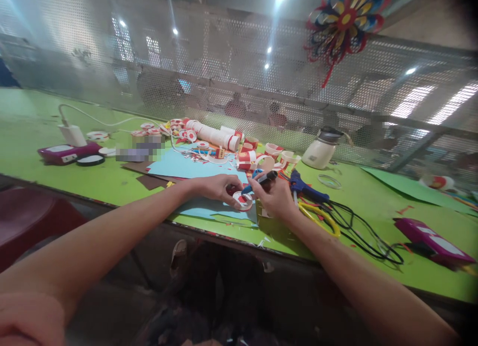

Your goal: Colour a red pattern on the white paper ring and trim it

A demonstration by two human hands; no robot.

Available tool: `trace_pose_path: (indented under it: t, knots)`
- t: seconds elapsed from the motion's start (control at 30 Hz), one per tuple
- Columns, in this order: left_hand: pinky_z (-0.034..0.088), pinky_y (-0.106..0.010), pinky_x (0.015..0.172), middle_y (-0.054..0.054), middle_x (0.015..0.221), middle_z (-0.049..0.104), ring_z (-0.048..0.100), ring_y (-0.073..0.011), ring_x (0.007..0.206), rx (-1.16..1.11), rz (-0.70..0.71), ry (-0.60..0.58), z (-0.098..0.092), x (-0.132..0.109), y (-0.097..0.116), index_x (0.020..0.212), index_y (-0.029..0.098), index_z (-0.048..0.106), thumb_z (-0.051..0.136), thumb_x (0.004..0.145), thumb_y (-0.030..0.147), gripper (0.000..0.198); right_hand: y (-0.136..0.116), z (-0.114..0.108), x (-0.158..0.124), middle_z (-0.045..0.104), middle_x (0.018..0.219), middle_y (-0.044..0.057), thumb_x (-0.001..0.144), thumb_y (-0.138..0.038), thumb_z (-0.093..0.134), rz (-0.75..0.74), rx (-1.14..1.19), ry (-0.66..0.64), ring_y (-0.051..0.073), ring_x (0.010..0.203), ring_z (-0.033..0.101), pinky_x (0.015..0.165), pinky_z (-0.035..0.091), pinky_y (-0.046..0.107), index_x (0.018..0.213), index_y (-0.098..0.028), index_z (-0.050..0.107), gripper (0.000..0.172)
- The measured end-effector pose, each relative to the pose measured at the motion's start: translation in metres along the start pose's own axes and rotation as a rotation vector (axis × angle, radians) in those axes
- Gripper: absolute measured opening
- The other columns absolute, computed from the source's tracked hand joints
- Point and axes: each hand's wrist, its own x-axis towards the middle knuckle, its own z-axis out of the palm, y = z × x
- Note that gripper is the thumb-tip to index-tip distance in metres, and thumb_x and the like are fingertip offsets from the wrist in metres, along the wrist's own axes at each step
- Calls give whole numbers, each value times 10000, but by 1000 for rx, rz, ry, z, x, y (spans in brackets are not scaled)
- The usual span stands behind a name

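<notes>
My left hand [224, 189] is closed around the edge of a small white paper disc [242, 200] with a red centre, at the table's front edge. A black marker [267, 177] with a blue end is gripped in my right hand [274, 194], its tip at or just above the disc. Light blue paper [209, 209] lies under both hands. Just right of my right hand are a blue glue gun [308, 189] and yellow-handled scissors [321, 220].
Cut paper cups [246, 160] and a stacked white roll [212, 133] stand behind my hands. A white kettle [321, 149] is at the back right. Purple power strips [435, 241] lie at both sides, with black cable [364, 239] across the right. A perforated metal screen [209, 72] borders the back.
</notes>
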Motion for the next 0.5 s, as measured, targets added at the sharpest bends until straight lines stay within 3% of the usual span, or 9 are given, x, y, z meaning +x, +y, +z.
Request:
trace_pose_path:
  t: [0.17,0.5]
  knots:
    - [358,-252,660,5,839,513,466,-133,747,-46,-73,-4,0,-1,4,942,157,582,747,625,510,502,0,-2,1,547,517,-17,824,-403,592,26,67,101,132,454,520,466,426,253,751,-165,573,250]
    - [357,-253,646,1,818,514,460,-129,726,-46,-113,0,2,-1,7,979,148,571,750,607,500,543,2,-2,3,546,499,-12,824,-413,573,43,-38,51,133,457,515,489,435,262,670,-174,565,284]
